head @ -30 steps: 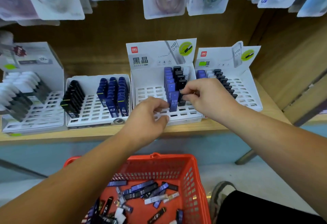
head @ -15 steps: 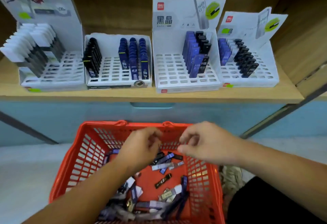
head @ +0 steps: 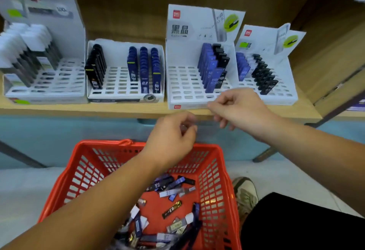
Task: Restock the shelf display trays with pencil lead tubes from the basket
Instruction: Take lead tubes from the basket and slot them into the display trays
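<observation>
An orange basket [head: 223, 163] on the floor holds several loose pencil lead tubes [head: 171, 208], blue, black and pale. My left hand [head: 173, 133] hovers above the basket's far rim with fingers curled round something small and pale, blurred, apparently a tube. My right hand [head: 239, 109] is at the shelf edge, in front of the white middle display tray [head: 185, 91], fingers loosely curled, nothing seen in it. That tray carries one row of blue and one row of black tubes [head: 212, 66]. The right tray [head: 284, 93] also has blue and black rows.
Two more trays stand on the wooden shelf [head: 79, 109]: one with black and blue 0.3 tubes [head: 118, 89], and a far-left one with white-and-grey packs [head: 49, 89]. Packaged goods hang above. My shoe [head: 245, 194] sits right of the basket.
Both hands left the middle tray, dipped into the basket, and have now risen again toward the shelf. The view tilted down and back up.
</observation>
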